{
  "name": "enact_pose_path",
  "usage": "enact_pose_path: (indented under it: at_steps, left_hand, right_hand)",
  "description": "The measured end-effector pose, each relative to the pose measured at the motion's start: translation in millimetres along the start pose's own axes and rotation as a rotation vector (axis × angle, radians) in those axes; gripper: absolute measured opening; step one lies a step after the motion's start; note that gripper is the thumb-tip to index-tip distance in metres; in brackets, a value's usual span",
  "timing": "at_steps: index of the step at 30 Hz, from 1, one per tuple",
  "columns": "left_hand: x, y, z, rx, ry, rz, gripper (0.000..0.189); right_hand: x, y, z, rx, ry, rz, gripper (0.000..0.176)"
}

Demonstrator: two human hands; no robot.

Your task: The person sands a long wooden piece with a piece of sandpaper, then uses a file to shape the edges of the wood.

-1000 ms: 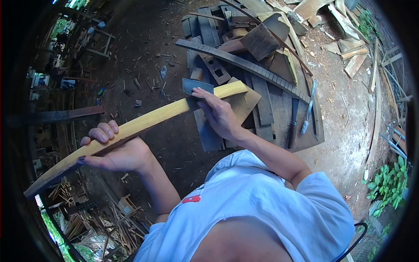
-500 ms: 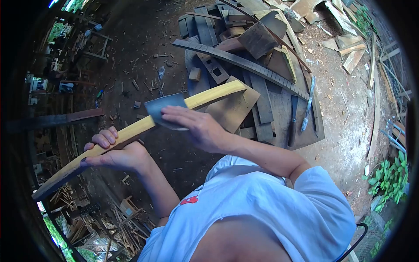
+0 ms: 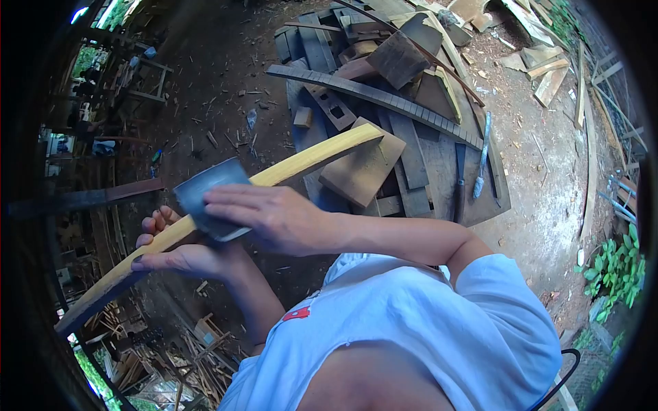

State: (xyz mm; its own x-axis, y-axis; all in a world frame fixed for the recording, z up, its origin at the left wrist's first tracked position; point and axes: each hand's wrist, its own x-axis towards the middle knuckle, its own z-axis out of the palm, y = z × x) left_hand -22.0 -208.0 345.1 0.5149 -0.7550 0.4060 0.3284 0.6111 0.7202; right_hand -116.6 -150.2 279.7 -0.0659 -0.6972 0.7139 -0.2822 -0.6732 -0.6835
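Left of the board pile (image 3: 411, 154), the left hand (image 3: 195, 262) clamps the curved wood (image 3: 315, 156), seemingly to steady it; the right hand (image 3: 281, 214) lies over a grey sheet (image 3: 195, 186), likely keeping it against the wood; its thumb's grip is hidden.

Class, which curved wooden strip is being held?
The yellow strip, gripped by the left hand; the grey, line-marked strip lies on the woodpile, untouched.

Sheet (image 3: 192, 186) across wooden strip (image 3: 301, 162)
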Motion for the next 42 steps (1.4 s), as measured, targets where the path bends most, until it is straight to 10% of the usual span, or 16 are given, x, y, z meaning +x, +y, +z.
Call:
enact_pose_path:
  at_steps: [5,11,14,18,25,29,33,38,42]
  left_hand:
    - [0.6,-2.7,-13.1,0.134,-0.02,0.09,0.048]
    - [-10.4,1.6,10.1,0.111,-0.022,0.1,0.046]
    - [-1.4,3.1,-10.6,-0.027,-0.344,-0.022,0.044]
    - [-7.4,3.1,2.8,-0.02,-0.247,0.021,0.043]
    - [-2.2,0.0,-0.7,-0.016,-0.225,0.003,0.043]
    - [-0.2,-1.3,-9.6,-0.005,-0.189,-0.004,0.042]
    - [-7.5,3.9,-7.6,-0.018,-0.187,-0.005,0.042]
    - [-10.1,4.9,-5.0,-0.012,-0.218,0.008,0.043]
    - [-2.1,-2.9,-10.3,-0.044,-0.216,0.0,0.046]
  right_hand:
    - [-88.4,90.0,-45.0,-0.251,0.079,0.62,0.038]
    - [-50.2,32.4,-22.1,-0.217,0.132,0.204,0.035]
    - [-102.2,105.5,-48.0,-0.27,0.234,0.521,0.029]
    - [-134.3,150.9,-76.5,-0.42,0.21,0.907,0.025]
    - [-88.9,75.5,-42.5,-0.229,0.313,0.2,0.029]
    - [-149.3,173.5,-80.6,-0.407,0.211,0.912,0.024]
    - [-138.9,167.2,-78.6,-0.474,0.164,0.932,0.025]
    - [-129.7,131.4,-59.6,-0.338,0.326,0.462,0.028]
    - [-179.9,209.4,-103.0,-0.524,0.238,0.963,0.028]
